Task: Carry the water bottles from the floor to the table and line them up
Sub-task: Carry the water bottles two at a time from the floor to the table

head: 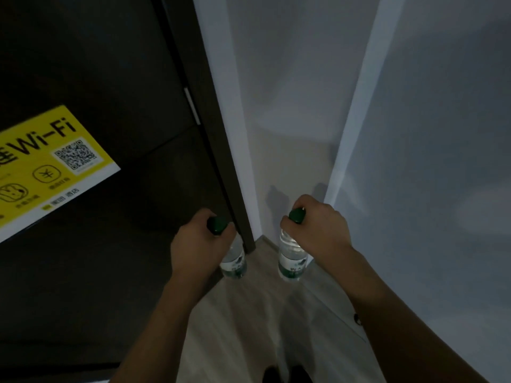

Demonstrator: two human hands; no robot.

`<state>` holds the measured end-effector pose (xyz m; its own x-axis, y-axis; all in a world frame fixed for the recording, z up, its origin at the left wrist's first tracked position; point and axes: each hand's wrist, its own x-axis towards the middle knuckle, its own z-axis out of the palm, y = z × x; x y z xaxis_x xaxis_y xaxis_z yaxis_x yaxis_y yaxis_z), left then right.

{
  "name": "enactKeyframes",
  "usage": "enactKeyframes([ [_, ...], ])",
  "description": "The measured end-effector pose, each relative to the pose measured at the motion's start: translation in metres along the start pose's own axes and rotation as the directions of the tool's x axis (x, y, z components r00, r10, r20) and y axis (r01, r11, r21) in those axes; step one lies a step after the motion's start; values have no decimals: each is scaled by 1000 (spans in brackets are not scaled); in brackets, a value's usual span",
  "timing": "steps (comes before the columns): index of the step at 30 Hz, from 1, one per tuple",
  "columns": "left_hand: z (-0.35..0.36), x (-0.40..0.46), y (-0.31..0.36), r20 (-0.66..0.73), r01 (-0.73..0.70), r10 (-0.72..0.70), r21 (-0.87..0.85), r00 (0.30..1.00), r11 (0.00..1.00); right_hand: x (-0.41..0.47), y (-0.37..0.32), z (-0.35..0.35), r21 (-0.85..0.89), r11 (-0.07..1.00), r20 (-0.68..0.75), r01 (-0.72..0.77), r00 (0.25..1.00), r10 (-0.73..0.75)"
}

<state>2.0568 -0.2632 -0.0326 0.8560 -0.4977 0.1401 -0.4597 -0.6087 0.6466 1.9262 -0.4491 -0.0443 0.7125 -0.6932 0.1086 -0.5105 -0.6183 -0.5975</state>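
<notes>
A pale wall fills the right side and runs into a narrow corner ahead, while a dark door takes up the left, with a yellow Wi-Fi sign bearing a QR code stuck to its face. Below, a strip of light wood-look floor runs between them.

Both bare forearms reach forward and down over that floor. The left hand has its fingers curled round the neck of a clear water bottle, just under its dark green cap — the bottle hangs below the fist, close beside the door's edge. The right hand grips a second water bottle the same way, fingers closed about the neck at its green cap. The two bottles hang near each other, apart, both with green-and-white labels — whether their bases touch the floor cannot be told.
</notes>
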Motion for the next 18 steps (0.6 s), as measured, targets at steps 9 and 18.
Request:
enactKeyframes([
  [9,17,1,38,57,-84,89,-81,994,993,-12,20,-18,65,990,-71,-126,989,131],
  [18,66,19,57,279,-241,277,-158,919,958,-43,41,-46,39,925,-242,-379,894,376],
])
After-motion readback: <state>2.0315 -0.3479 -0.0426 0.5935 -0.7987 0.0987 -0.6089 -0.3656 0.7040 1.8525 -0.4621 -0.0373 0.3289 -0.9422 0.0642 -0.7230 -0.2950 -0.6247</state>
